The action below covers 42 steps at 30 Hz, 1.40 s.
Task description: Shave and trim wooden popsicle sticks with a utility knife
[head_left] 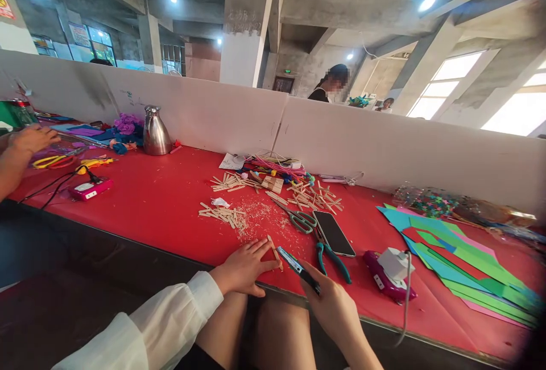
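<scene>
My left hand [243, 267] presses a short wooden stick [275, 252] against the red table near its front edge, thumb and fingers around the stick. In my right hand [330, 302] is a utility knife [298, 268], its tip beside the stick and pointing up and left. Wood shavings [264, 216] are scattered just beyond my hands. Scissors [302, 221], teal-handled pliers [330, 256] and a phone [334, 233] lie beyond the knife, to the right. Piles of wooden sticks [222, 215] lie farther back.
On the red table [179, 211] stand a metal jug [156, 131] and two power sockets [90, 188], one at right with a charger [393, 263]. Colored sheets [464, 256] lie right. Another person's hand [36, 138] is at far left, near yellow scissors [49, 161]. A white partition [341, 142] runs behind.
</scene>
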Each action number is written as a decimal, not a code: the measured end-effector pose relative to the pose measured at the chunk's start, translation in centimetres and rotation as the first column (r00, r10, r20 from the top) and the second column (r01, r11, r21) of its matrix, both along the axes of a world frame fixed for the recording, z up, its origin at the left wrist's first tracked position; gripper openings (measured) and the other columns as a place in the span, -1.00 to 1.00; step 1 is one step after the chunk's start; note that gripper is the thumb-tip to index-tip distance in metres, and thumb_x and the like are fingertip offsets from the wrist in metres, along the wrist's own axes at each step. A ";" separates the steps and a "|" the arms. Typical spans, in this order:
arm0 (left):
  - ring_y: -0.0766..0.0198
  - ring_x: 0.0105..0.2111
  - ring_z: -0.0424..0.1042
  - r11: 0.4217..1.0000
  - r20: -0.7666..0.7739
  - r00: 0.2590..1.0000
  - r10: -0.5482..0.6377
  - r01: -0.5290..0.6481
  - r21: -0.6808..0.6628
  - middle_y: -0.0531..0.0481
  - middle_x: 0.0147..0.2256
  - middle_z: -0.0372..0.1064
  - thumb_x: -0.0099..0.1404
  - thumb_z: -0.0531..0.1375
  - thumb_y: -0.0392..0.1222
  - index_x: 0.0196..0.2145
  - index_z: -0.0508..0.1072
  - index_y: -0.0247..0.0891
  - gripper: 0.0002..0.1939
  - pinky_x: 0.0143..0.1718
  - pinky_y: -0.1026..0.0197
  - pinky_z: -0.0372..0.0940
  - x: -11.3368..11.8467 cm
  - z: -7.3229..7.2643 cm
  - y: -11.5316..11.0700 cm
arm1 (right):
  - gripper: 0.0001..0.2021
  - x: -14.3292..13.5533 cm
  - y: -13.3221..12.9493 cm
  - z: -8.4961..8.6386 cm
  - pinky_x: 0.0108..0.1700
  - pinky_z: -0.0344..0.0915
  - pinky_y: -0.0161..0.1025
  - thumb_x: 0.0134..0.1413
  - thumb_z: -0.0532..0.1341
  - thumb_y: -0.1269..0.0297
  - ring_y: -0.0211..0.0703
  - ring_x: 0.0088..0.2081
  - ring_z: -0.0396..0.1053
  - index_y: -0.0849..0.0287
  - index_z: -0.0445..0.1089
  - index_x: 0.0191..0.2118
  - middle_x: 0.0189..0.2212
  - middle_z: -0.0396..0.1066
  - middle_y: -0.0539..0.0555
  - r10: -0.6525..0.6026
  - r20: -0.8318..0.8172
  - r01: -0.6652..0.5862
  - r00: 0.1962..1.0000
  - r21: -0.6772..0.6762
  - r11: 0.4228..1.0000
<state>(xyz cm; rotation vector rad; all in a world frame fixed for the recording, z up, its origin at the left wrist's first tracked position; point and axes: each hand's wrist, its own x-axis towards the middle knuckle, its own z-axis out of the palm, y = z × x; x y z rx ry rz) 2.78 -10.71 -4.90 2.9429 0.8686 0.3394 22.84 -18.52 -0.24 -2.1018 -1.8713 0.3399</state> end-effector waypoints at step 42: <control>-0.04 0.21 -0.23 0.999 0.014 1.000 -0.006 0.006 0.042 -0.18 0.24 -0.29 -0.05 0.28 0.11 0.16 0.06 -0.05 -0.15 0.13 -0.04 -0.16 0.1 -0.3 0.0 | -0.56 -1.7 -0.1 1.9 -0.60 0.16 -0.32 0.05 0.03 0.42 -0.18 -0.47 0.44 0.00 0.23 0.08 -0.35 0.47 0.01 0.153 0.466 -0.170 0.872 -0.006 0.985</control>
